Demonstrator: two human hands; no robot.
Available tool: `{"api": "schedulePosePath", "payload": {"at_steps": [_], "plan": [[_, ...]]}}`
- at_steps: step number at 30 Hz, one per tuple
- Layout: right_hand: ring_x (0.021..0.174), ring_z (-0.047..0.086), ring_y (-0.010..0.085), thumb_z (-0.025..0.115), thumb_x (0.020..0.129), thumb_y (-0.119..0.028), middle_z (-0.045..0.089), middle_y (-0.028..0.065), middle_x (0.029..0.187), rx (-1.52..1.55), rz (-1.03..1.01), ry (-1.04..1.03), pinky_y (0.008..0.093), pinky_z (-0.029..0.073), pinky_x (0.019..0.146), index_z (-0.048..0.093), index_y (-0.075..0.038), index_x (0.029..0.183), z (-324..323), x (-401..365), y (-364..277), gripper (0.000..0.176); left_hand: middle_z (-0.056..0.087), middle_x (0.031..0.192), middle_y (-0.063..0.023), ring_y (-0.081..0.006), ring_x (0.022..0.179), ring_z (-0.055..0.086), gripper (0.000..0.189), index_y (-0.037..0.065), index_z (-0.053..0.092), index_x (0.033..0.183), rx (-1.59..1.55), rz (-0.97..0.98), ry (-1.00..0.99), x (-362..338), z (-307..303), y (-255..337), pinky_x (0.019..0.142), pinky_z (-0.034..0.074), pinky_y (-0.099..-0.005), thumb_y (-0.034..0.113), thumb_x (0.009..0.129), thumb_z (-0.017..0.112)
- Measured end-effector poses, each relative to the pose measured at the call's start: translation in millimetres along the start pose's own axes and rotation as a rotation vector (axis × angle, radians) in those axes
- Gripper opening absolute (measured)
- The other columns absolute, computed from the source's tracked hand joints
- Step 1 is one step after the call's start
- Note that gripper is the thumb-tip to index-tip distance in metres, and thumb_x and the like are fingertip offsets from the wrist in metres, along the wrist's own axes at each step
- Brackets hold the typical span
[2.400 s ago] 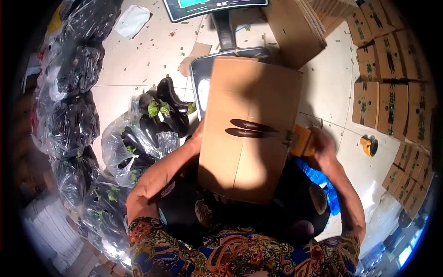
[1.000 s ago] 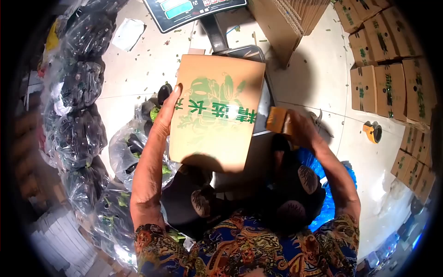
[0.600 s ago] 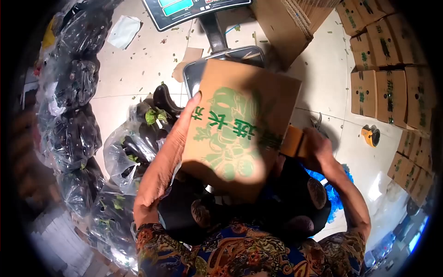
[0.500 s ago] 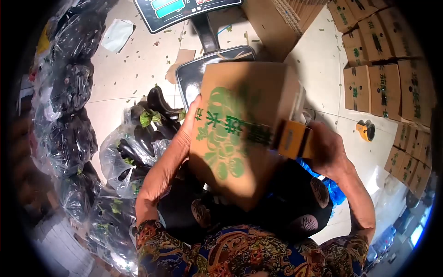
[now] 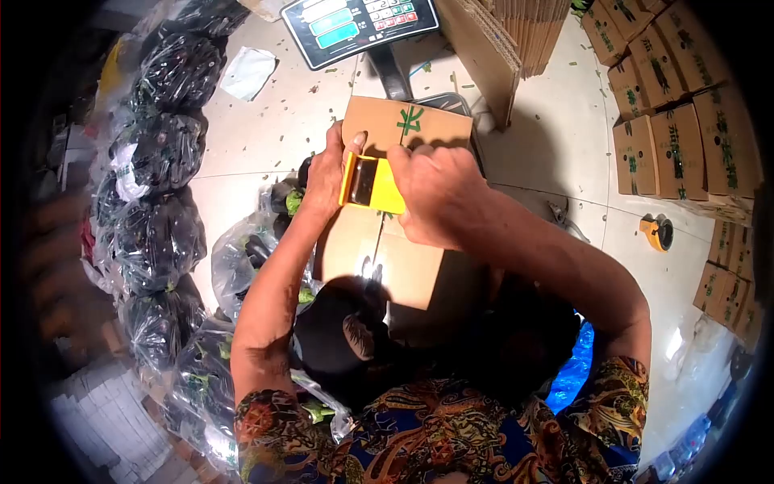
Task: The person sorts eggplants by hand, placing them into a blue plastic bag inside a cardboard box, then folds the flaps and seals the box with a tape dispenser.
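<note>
A cardboard box stands between my knees, its closed flaps facing up and meeting along a seam. Green characters mark the far end of its top. My right hand is closed around a yellow tape dispenser, which lies across the seam near the middle of the box. With the thumb on top and the other fingers at the left edge, my left hand grips the box beside the dispenser. Any tape under the dispenser is hidden from view.
Bagged eggplants line the left side. Ahead stands a weighing scale, with flattened cardboard beside it. Stacked printed boxes fill the right, and another yellow tape dispenser lies on the floor near them.
The box has turned from its printed side to its flapped top. My right hand has brought the tape dispenser from the box's right side onto the seam. My left hand has moved up the left edge.
</note>
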State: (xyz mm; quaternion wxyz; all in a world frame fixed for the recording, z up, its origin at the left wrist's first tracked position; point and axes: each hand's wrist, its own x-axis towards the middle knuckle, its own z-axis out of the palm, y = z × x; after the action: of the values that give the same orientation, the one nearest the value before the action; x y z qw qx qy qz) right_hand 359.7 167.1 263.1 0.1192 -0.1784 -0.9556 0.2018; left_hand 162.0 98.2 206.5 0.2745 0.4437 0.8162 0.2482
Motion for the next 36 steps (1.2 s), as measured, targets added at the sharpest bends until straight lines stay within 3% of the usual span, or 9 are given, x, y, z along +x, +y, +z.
{"api": "schedulePosePath", "payload": {"at_steps": [4, 7, 13, 19, 25, 28, 29, 32, 36], "plan": [[0.071, 0.063, 0.0376, 0.077, 0.063, -0.017, 0.061, 0.0203, 0.079, 0.093, 0.031, -0.102, 0.0435, 0.05, 0.061, 0.047, 0.001, 0.101, -11, -7, 2, 0.052, 0.065, 0.087, -0.0303, -0.0497, 0.085, 0.061, 0.052, 0.012, 0.043, 0.131, 0.147, -0.003, 0.104, 7, 0, -29, 0.08, 0.046, -0.0533, 0.052, 0.098, 0.031], [0.073, 0.063, 0.0392, 0.074, 0.064, -0.015, 0.061, 0.0206, 0.078, 0.09, 0.213, -0.212, 0.0443, 0.052, 0.064, 0.048, -0.001, 0.099, -15, -53, 28, 0.046, 0.064, 0.092, -0.0311, -0.0509, 0.093, 0.059, 0.054, 0.011, 0.044, 0.131, 0.25, -0.081, 0.119, 5, -2, -21, 0.084, 0.044, -0.0542, 0.052, 0.099, 0.03], [0.086, 0.061, 0.0421, 0.075, 0.068, -0.015, 0.06, 0.0197, 0.088, 0.257, 0.202, -0.119, 0.0471, 0.051, 0.069, 0.045, -0.002, 0.107, 6, -135, 80, 0.051, 0.063, 0.097, -0.0323, -0.0511, 0.097, 0.058, 0.056, 0.011, 0.046, 0.131, 0.287, -0.083, 0.129, 7, 0, -24, 0.087, 0.044, -0.0543, 0.053, 0.099, 0.028], [0.091, 0.06, 0.0421, 0.078, 0.064, -0.015, 0.058, 0.0196, 0.099, 0.218, 0.217, 0.039, 0.0472, 0.05, 0.075, 0.045, -0.002, 0.111, 73, -198, 123, 0.059, 0.065, 0.094, -0.0299, -0.0493, 0.095, 0.059, 0.059, 0.01, 0.05, 0.128, 0.297, -0.078, 0.16, 8, 2, -25, 0.085, 0.045, -0.053, 0.056, 0.099, 0.026], [0.091, 0.06, 0.0412, 0.082, 0.061, -0.016, 0.058, 0.0189, 0.099, 0.156, 0.395, -0.047, 0.0457, 0.051, 0.076, 0.045, -0.002, 0.113, 109, -270, 162, 0.065, 0.065, 0.093, -0.0286, -0.0488, 0.093, 0.06, 0.059, 0.01, 0.051, 0.124, 0.309, -0.088, 0.156, 6, 2, -21, 0.083, 0.045, -0.0529, 0.056, 0.099, 0.025], [0.088, 0.061, 0.0412, 0.078, 0.066, -0.014, 0.058, 0.0203, 0.099, 0.154, 0.433, -0.03, 0.0486, 0.052, 0.074, 0.045, -0.002, 0.113, 112, -289, 158, 0.059, 0.065, 0.092, -0.029, -0.0491, 0.092, 0.059, 0.059, 0.008, 0.052, 0.123, 0.279, -0.078, 0.149, 8, 1, -20, 0.083, 0.045, -0.0527, 0.055, 0.099, 0.025], [0.088, 0.061, 0.0411, 0.077, 0.069, -0.014, 0.058, 0.0208, 0.1, 0.134, 0.438, -0.024, 0.0492, 0.052, 0.073, 0.046, -0.002, 0.114, 111, -291, 159, 0.056, 0.065, 0.092, -0.0291, -0.0491, 0.092, 0.059, 0.059, 0.007, 0.052, 0.122, 0.269, -0.069, 0.151, 9, 1, -20, 0.083, 0.045, -0.0526, 0.055, 0.099, 0.025], [0.087, 0.063, 0.0395, 0.072, 0.075, -0.018, 0.06, 0.0208, 0.098, 0.046, 0.652, -0.3, 0.0502, 0.051, 0.071, 0.046, -0.002, 0.111, 92, -254, 130, 0.048, 0.065, 0.093, -0.0295, -0.0494, 0.093, 0.059, 0.06, 0.006, 0.052, 0.122, 0.239, -0.071, 0.136, 7, 1, -19, 0.084, 0.044, -0.0524, 0.055, 0.099, 0.026], [0.082, 0.063, 0.0378, 0.069, 0.075, -0.02, 0.06, 0.0182, 0.084, 0.009, 0.469, -0.322, 0.0489, 0.051, 0.067, 0.048, -0.003, 0.105, 101, -175, 121, 0.041, 0.064, 0.093, -0.0302, -0.0503, 0.095, 0.058, 0.06, 0.005, 0.052, 0.121, 0.231, -0.063, 0.155, 8, 2, -20, 0.085, 0.044, -0.0525, 0.055, 0.099, 0.026]]}}
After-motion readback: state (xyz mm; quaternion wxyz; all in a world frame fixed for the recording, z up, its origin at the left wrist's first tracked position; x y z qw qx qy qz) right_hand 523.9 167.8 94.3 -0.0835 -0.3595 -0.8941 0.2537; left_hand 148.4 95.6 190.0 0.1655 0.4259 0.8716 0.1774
